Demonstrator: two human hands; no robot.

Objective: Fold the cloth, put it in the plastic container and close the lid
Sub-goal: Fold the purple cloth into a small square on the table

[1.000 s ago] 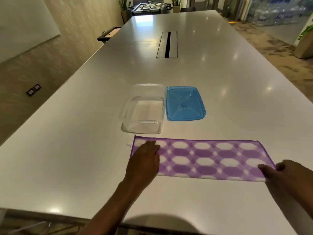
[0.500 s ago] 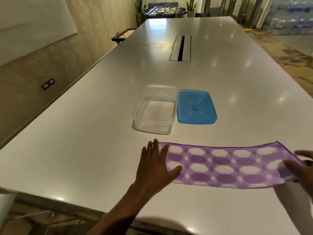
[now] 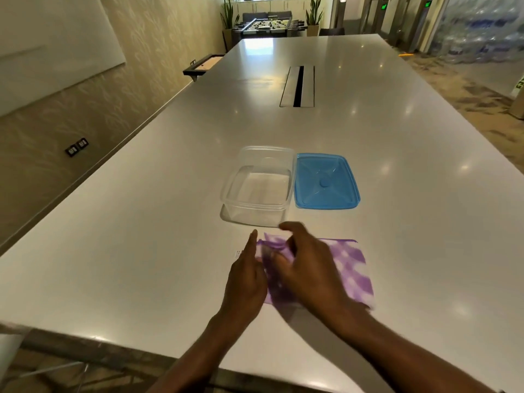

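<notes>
A purple and white patterned cloth lies doubled over on the white table, near its front edge. My right hand is over the cloth's left half, pinching the end it has carried across. My left hand lies flat with fingers together at the cloth's left edge, pressing it down. Just beyond the cloth stands the clear plastic container, open with nothing in it. Its blue lid lies flat on the table, touching the container's right side.
A cable slot is set into the table's middle, farther back. A small white label sticks out at the cloth's left. The table's front edge runs close below my forearms, and a wall with a whiteboard is to the left.
My right hand lifted the cloth's right end and swept it left over the left end, halving the long strip. My left hand stayed at the left edge. The camera tilted up slightly.
</notes>
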